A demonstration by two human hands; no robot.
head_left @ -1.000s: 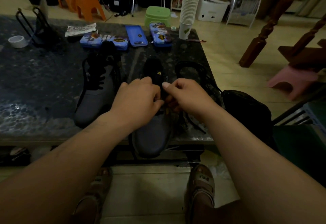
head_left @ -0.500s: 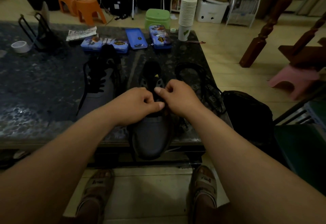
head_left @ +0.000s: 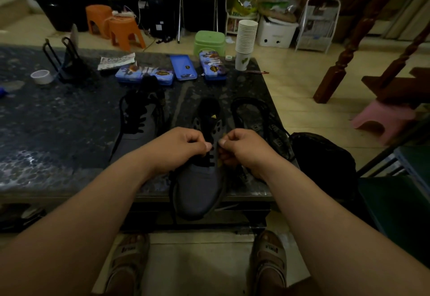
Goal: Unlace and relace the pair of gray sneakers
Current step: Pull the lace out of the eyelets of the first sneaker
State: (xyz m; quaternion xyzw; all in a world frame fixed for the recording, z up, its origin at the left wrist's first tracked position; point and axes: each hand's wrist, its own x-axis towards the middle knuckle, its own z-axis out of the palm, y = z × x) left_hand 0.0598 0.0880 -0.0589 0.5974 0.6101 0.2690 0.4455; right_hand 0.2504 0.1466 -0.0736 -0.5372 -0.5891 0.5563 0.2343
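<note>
The nearer gray sneaker [head_left: 200,188] lies at the near edge of the dark table [head_left: 58,132], long axis running 12 to 6 o'clock, heel at 12 and toe at 6, overhanging the edge. The other gray sneaker [head_left: 137,132], laced, sits at its 10 o'clock, pointing likewise. Forearms enter from 7 and 5 o'clock; the left hand [head_left: 179,149] and right hand [head_left: 246,149] meet knuckles-up over the lower eyelets, each pinching the black lace [head_left: 206,159] between thumb and curled fingers.

Gray pair: near sneaker [head_left: 200,193] toe overhanging table [head_left: 58,156], lowest eyelets laced; second sneaker [head_left: 136,137] just left, laced black
</note>
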